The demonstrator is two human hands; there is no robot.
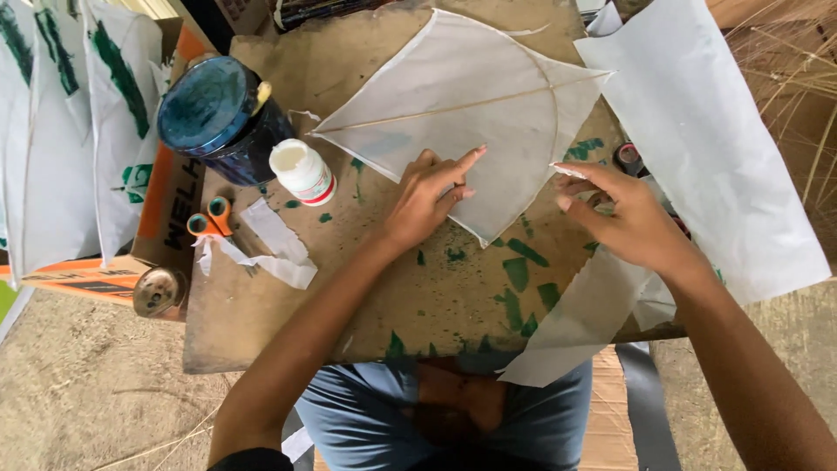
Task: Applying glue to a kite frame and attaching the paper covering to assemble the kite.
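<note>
Left hand (427,196): fingers spread, pressed flat on white paper kite (471,113), centre frame. Right hand (623,214): thumb and forefinger pinching small paper scrap (567,170) beside kite's right edge. Kite on worn board (288,296), spine and bowed stick already fixed; edge work apparently unfinished. Glue bottle (302,172), open, left of kite; dark jar (222,118) upper left. Finished kites (78,113) stacked far left.

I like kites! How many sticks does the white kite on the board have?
2: a straight stick running across the kite, and a curved stick bowing across near its right side.
</note>
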